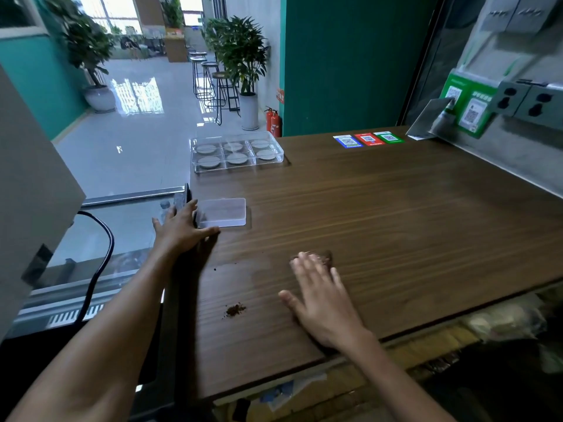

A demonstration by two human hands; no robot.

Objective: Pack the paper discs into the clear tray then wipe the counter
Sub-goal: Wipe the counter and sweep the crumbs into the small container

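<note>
Left hand (179, 225) at left centre of the frame, arm stretched forward, fingers straight and spread, thumb flat on the worktop (396, 214) just beside a clear lid (224, 212), gripping nothing. Right hand (320, 295) at lower centre, palm down, fingers extended and relaxed, fingertips over a blurred brown thing, too smeared to name. Clear tray (237, 152) at upper centre near the worktop's far left edge, six compartments, a paper disc (209, 161) in each. Brown crumbs (235, 309) low on the worktop, between the two forearms
</note>
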